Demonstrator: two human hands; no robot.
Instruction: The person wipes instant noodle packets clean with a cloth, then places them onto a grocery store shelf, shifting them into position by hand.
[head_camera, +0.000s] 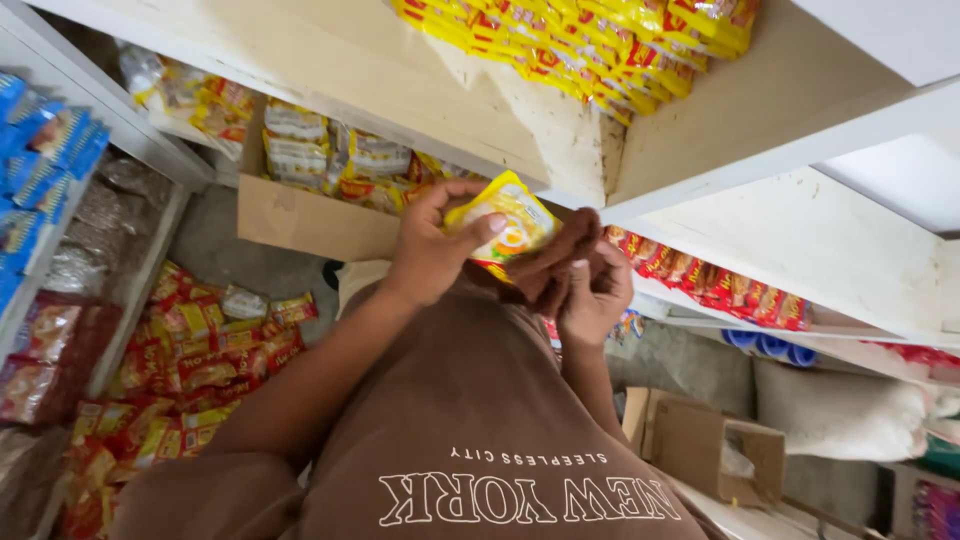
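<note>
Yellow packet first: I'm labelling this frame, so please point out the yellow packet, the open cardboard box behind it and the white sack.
yellow packet (513, 222), head view, middle of its printed front.
cardboard box (310, 225), head view, plain front wall.
white sack (840, 415), head view, middle of its side.

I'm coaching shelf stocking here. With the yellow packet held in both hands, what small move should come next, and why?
Probably lift the yellow packet up to the row of matching packets on the shelf just above. The left hand pinches its edge, the right hand supports it from below, and the carton behind holds more packets.
</note>
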